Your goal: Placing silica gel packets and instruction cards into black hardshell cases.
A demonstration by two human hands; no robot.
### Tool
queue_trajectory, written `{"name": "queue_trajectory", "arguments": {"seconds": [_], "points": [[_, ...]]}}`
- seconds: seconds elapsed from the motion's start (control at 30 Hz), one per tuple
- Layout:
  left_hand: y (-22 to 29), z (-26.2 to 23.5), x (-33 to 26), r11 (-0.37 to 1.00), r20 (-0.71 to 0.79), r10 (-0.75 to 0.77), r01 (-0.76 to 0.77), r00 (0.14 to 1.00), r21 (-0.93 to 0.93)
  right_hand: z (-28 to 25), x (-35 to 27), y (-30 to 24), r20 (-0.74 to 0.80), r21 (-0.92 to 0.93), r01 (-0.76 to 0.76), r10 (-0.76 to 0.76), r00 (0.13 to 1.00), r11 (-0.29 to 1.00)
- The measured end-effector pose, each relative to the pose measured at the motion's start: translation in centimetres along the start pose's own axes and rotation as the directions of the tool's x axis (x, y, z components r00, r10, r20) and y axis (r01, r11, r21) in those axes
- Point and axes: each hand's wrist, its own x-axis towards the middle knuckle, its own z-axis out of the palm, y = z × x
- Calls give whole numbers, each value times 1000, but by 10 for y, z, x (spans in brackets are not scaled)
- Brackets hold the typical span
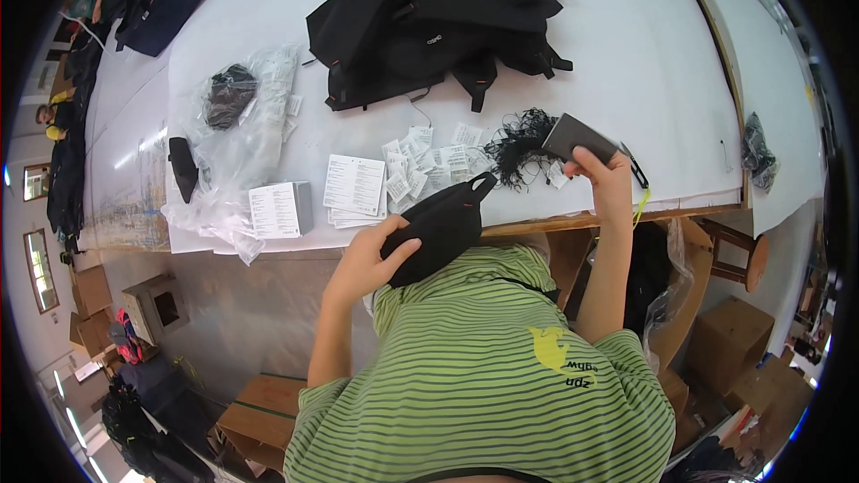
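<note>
- Your green striped shirt (488, 349) fills the near middle, and its lower part is cut off by the frame
- Your left hand (361, 261) comes up from the lower left with the forearm slanting inward, closed on the left end of a black pouch (445, 234); the thumb lies across its face, and some fingers are hidden behind it
- The pouch tilts up to the right in front of your belly, at the table edge, its underside out of sight
- Your right hand (604, 179) is raised on a nearly upright forearm, pinching a dark card (576, 137) with the thumb on its face; the card hides most fingertips
- Beside the card lie tangled black cords (517, 152), single strands hard to tell apart
- Left of them, white labels (420, 159) overlap one another
- A clear plastic bag (259, 116) blurs the dark bundle inside
- Farthest, black bags (438, 22) are heaped, the top ones cut off
</note>
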Motion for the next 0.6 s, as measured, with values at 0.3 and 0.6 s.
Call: {"name": "queue_trajectory", "arguments": {"seconds": [0.3,0.6], "points": [[43,39,2,988,269,145,-152,952,5,46,16,21,-183,657,-70,249,951,751],[49,38,1,996,351,79,-92,933,21,44,13,30,52,664,-55,28,998,745]]}}
